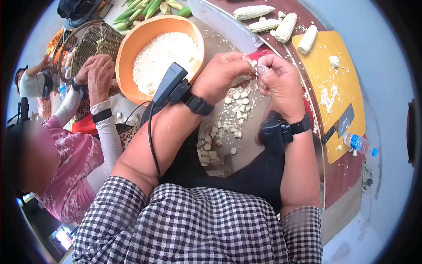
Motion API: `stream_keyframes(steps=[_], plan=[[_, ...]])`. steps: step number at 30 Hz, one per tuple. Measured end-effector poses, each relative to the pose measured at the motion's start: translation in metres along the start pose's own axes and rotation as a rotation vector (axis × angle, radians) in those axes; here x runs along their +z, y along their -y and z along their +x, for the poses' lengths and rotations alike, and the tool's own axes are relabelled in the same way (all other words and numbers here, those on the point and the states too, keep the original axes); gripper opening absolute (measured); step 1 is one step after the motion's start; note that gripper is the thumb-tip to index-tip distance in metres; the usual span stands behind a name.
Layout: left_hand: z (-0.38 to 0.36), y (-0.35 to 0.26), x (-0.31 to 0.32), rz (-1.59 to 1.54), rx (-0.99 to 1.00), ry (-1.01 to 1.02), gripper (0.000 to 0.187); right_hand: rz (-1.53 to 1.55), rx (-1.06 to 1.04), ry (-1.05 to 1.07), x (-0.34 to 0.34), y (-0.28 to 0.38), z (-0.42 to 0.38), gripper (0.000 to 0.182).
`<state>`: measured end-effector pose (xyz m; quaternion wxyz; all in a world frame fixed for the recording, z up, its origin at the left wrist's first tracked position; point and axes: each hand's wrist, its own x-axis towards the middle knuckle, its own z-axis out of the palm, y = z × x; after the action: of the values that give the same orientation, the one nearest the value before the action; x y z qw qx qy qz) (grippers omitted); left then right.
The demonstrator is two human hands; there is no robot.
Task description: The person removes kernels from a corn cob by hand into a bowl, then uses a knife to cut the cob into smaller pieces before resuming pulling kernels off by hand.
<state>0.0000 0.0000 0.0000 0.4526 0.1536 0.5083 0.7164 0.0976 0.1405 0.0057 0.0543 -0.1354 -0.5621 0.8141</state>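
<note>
My left hand [224,75] is closed, thumb and fingers pinching a small pale piece of corn cob [254,66]. Fingertips of my right hand [279,83] meet it from the other side, also closed in a pinch. Most of the piece is hidden by the fingers. Beside my left hand stands an orange basin [126,72] filled with loose white corn kernels [165,61]. Below both hands, many chopped cob pieces [239,103] and loose crumbs lie scattered on the floor.
To the right, a yellow cutting board [351,88] carries a cleaver [345,119] and kernels. A water bottle [357,143] lies at its edge. Peeled white cobs [285,27] lie behind it. A co-worker [74,163] sits at left near a wicker basket [103,44]; green-husked corn [140,11] lies beyond.
</note>
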Motion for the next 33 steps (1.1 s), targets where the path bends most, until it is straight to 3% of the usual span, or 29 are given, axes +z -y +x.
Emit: stream_keyframes(steps=[8, 14, 17, 21, 33], plan=[[0.002, 0.000, -0.003, -0.342, -0.158, 0.073, 0.015, -0.012, -0.038, 0.094, -0.002, 0.007, -0.003, 0.008], [0.000, -0.009, -0.001, 0.022, -0.035, 0.011, 0.013, 0.318, 0.005, 0.087, -0.005, 0.002, -0.003, 0.010], [-0.001, -0.008, 0.000, 0.079, -0.009, 0.026, 0.012, 0.308, 0.029, 0.056, -0.007, 0.006, -0.004, 0.011], [0.000, -0.007, 0.000, 0.174, 0.002, 0.011, 0.012, 0.182, 0.059, -0.043, -0.014, -0.001, -0.002, 0.014], [0.001, -0.006, 0.001, 0.249, -0.004, -0.019, 0.014, -0.113, -0.025, -0.067, -0.017, 0.004, -0.004, 0.010]])
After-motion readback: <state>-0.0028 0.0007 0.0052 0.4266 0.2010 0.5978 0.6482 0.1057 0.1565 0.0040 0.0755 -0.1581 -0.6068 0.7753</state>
